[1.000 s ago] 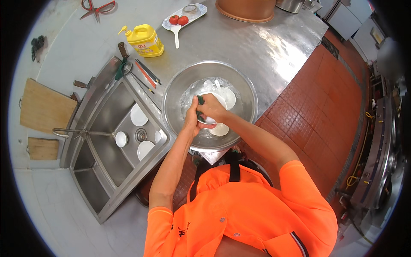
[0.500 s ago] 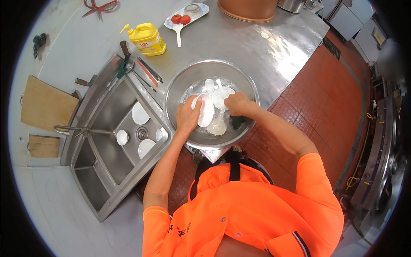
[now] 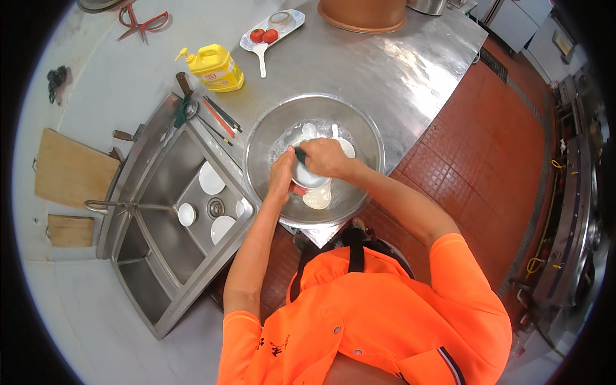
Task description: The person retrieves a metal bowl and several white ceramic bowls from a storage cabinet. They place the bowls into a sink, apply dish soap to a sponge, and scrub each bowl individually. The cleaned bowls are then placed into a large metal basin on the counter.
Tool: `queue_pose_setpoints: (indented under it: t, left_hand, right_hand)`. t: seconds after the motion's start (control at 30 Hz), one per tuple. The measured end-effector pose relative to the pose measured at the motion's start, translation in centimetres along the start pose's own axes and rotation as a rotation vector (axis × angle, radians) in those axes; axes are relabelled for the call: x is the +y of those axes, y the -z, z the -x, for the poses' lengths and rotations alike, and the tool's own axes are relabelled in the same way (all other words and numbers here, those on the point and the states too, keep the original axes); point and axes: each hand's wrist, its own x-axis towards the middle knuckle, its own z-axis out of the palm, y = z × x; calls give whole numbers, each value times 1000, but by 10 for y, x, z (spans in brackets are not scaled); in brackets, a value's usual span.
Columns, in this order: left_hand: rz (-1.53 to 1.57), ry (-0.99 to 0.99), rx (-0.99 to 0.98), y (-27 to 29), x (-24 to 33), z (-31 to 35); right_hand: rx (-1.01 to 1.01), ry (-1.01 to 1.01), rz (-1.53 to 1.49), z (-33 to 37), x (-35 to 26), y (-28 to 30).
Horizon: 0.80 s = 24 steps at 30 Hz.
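A wide metal basin (image 3: 373,135) of soapy water stands in front of me. Over it, my left hand (image 3: 281,174) grips the rim of a white bowl (image 3: 312,179), tilted with its inside toward me. Pressed against the bowl's far edge is a dark green scouring pad (image 3: 299,154), with my right hand (image 3: 325,158) closed on it. Below the bowl a pale spoon head (image 3: 317,197) shows in the water. Farther back lie another white spoon (image 3: 309,131) and a white utensil (image 3: 346,147), partly covered by my right hand.
Left of the basin is a steel sink (image 3: 163,221) holding a white plate (image 3: 210,178), a small bowl (image 3: 187,214) and other white dishes. A yellow pump jug (image 3: 218,68), chopsticks (image 3: 221,115) and a tray (image 3: 292,22) with tomatoes (image 3: 264,36) stand on the counter. Stoves line the right.
My right hand has come up from the basin's right side to the bowl, bringing the green scouring pad. The bowl has turned so its inside faces up toward me.
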Motion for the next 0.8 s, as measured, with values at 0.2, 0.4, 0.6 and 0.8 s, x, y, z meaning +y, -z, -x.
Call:
queue_pose_setpoints:
  t: [0.2, 0.4, 0.6, 0.8]
  left_hand:
    - [-1, -286, 122, 12, -39, -29]
    - [357, 200, -114, 4, -8, 2]
    - [266, 144, -92, 4, -6, 1]
    - [192, -32, -23, 6, -23, -12]
  right_hand:
    - [-327, -13, -81, 5, -10, -20]
    - [-16, -227, -765, -8, -19, -32]
    - [-139, 191, 335, -15, -14, -12]
    - [-282, -363, -448, -10, -20, -24]
